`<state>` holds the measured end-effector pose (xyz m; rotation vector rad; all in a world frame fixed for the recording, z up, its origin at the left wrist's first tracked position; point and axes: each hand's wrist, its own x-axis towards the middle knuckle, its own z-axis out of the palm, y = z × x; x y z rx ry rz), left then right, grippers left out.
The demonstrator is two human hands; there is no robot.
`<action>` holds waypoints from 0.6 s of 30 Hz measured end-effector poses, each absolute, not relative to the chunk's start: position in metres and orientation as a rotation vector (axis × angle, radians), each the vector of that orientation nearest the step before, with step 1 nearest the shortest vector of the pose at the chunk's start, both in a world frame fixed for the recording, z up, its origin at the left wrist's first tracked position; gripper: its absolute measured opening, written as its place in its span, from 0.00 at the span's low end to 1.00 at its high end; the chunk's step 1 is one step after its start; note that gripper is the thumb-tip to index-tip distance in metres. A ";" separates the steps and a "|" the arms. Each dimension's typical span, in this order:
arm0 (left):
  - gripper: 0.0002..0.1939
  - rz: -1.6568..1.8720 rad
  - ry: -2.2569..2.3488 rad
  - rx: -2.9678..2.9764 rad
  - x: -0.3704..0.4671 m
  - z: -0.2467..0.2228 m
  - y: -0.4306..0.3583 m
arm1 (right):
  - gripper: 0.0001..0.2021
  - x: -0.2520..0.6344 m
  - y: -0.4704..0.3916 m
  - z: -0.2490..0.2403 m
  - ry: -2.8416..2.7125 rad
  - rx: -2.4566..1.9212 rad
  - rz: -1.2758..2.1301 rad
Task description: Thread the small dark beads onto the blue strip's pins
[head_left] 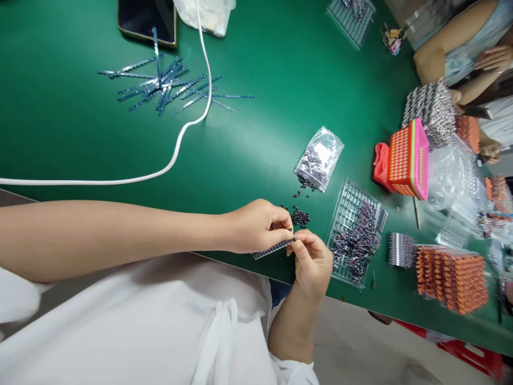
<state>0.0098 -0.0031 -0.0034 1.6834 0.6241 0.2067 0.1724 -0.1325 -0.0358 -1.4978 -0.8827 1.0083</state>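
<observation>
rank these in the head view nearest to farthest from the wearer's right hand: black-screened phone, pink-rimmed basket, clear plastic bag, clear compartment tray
From the right hand:
1. clear compartment tray, just to its right
2. clear plastic bag, above it in the picture
3. pink-rimmed basket, up and right
4. black-screened phone, far upper left, at the picture's top edge

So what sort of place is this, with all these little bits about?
Probably a small-parts assembly workshop, though I can't tell what it makes. Tiny dark pieces lie heaped beside the hands, a clear tray is strewn with thin parts, and orange parts stand neatly stacked.
</observation>
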 end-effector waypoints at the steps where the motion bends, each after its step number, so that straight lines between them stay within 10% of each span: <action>1: 0.11 0.218 0.629 1.681 0.010 -0.004 -0.003 | 0.03 0.172 -0.132 -0.036 -0.875 -1.497 0.989; 18: 0.14 0.245 0.487 1.691 0.008 -0.010 -0.004 | 0.04 0.175 -0.132 -0.038 -0.831 -1.323 1.054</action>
